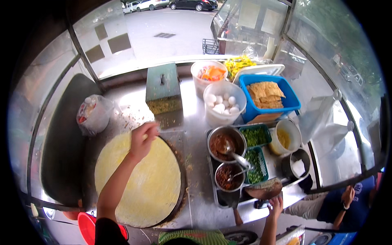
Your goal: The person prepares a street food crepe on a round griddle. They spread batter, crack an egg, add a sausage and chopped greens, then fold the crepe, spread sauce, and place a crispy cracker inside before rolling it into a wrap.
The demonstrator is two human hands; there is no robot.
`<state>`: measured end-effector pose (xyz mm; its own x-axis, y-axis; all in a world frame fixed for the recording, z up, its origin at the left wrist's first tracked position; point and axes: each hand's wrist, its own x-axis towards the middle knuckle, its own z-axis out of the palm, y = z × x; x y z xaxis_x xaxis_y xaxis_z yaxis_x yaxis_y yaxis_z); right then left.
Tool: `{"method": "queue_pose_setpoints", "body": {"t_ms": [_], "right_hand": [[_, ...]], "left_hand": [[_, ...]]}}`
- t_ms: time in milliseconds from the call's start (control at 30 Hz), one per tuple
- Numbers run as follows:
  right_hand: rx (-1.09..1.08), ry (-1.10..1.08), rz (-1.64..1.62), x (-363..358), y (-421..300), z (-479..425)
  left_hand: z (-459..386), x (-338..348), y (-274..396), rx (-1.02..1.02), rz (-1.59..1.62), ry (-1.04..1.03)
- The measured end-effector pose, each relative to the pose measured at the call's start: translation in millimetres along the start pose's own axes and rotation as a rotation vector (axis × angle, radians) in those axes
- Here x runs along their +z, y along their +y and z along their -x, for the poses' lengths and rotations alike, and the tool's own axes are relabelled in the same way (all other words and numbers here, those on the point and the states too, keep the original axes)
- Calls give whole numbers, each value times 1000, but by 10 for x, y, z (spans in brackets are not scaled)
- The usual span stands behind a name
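Observation:
A thin round yellow crepe (144, 183) covers the round griddle plate at the lower left. Over its upper edge hangs my left hand (144, 139), fingers curled; whether it holds something small I cannot tell. My right hand (276, 205) is at the tray's lower right corner, against the near edge of a brown curved spreader or scraper (264, 190); its grip is unclear. Beside it stand a steel pot of brown sauce (222, 144) with a ladle (240, 159), a smaller pot of dark red chilli sauce (228, 179) with a spoon, and baskets of chopped greens (254, 136).
Behind are a tub of eggs (225, 105), a blue bin of fried crisps (268, 95), a tub of orange packets (211, 73) and a green metal box (162, 82). A bagged container (93, 113) stands left. Another person (343, 202) is outside at right.

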<state>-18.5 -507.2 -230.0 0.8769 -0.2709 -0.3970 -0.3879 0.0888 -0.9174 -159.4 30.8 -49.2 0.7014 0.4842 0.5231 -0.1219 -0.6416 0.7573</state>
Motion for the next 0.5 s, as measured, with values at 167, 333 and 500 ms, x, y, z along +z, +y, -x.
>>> {"method": "queue_pose_setpoints", "body": {"t_ms": [167,333,500], "right_hand": [[-148,-13,187,-521,332,-226],[-118,38,318,-241,-12,-211],[-81,110,390,-184,-160,-243]], "left_hand": [[-1583,1345,-502,273,-389,-184],[-2799,2466,-1398,254,-826,-301],[-3068,2716,-1113,227,-826,-619]]}}
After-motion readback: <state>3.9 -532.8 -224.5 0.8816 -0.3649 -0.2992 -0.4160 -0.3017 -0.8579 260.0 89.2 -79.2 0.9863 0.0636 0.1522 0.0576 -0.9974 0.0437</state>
